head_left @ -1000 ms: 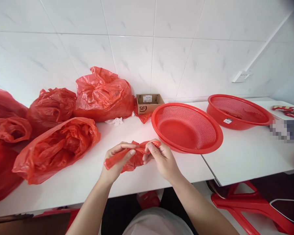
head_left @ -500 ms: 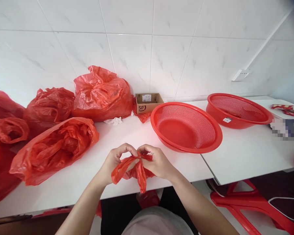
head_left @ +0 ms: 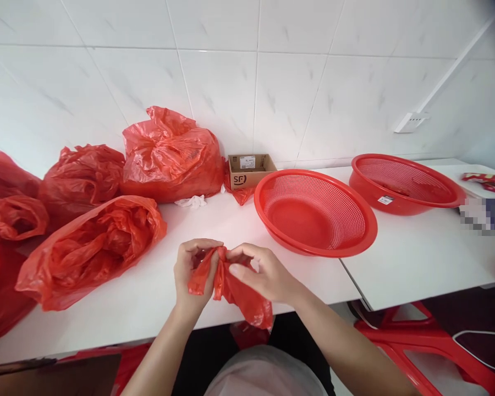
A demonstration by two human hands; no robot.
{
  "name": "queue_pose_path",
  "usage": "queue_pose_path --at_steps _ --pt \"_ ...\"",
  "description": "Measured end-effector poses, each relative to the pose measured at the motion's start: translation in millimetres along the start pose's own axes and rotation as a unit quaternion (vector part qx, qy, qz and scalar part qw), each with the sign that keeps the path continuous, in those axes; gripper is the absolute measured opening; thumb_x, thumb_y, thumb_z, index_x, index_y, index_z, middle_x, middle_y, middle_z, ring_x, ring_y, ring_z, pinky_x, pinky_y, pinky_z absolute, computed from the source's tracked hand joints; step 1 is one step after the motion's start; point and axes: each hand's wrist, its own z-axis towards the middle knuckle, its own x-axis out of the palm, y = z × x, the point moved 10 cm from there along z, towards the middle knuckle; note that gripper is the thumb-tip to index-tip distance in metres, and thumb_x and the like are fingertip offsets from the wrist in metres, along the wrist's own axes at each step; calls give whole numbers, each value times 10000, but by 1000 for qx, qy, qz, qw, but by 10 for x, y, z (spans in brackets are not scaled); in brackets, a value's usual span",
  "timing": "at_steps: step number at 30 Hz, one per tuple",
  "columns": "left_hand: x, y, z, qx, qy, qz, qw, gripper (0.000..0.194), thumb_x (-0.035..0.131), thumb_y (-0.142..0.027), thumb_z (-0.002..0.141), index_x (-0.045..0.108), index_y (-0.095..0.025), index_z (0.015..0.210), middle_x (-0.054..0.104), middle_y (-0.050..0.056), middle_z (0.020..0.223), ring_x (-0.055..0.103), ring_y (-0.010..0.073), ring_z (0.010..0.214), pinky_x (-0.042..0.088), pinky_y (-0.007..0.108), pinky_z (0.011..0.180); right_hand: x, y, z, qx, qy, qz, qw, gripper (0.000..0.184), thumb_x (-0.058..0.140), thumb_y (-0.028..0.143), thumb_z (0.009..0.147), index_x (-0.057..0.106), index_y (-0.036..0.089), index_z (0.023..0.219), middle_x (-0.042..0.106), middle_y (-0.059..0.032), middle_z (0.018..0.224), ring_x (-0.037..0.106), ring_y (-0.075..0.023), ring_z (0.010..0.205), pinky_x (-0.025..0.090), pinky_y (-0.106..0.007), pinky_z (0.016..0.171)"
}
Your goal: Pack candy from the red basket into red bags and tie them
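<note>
A small red plastic bag [head_left: 249,300] hangs between my hands over the front edge of the white table [head_left: 206,220]. My left hand [head_left: 193,272] pinches its gathered, knotted-looking neck from the left, with loose ends drooping over the fingers. From the right, my right hand [head_left: 262,272] has thumb and fingers closed on the plastic beside that neck. What the bag contains, if anything, I cannot make out. Just beyond my right hand stands a red perforated basket [head_left: 301,220] with nothing visible inside.
Several large red plastic bags [head_left: 171,159] line the left and back, one lying open-mouthed [head_left: 94,247] nearby. A cardboard box [head_left: 251,179] stands at the wall. Another red basket [head_left: 404,187] is at right, holding some red items. A red stool [head_left: 429,341] and a seated person are at lower right.
My hands have shifted slightly left and turned the bag. Its long loop on the left has shortened, and its body now swings out to the lower right.
</note>
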Motion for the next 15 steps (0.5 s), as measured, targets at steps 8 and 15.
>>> queue_pose_path --at_steps 8,15 --pt "74 -228 113 70 138 101 983 246 621 -63 847 643 -245 1011 667 19 936 643 153 846 501 269 745 -91 -138 99 82 11 63 995 171 677 314 832 703 182 939 704 -29 886 588 -129 714 485 -283 679" --pt "141 -142 89 42 224 124 966 171 594 -155 900 625 -241 1044 712 8 949 683 137 839 509 229 750 -62 128 111 9 15 -102 995 59 596 151 793 619 189 832 665 1 822 593 -117 708 483 -251 672"
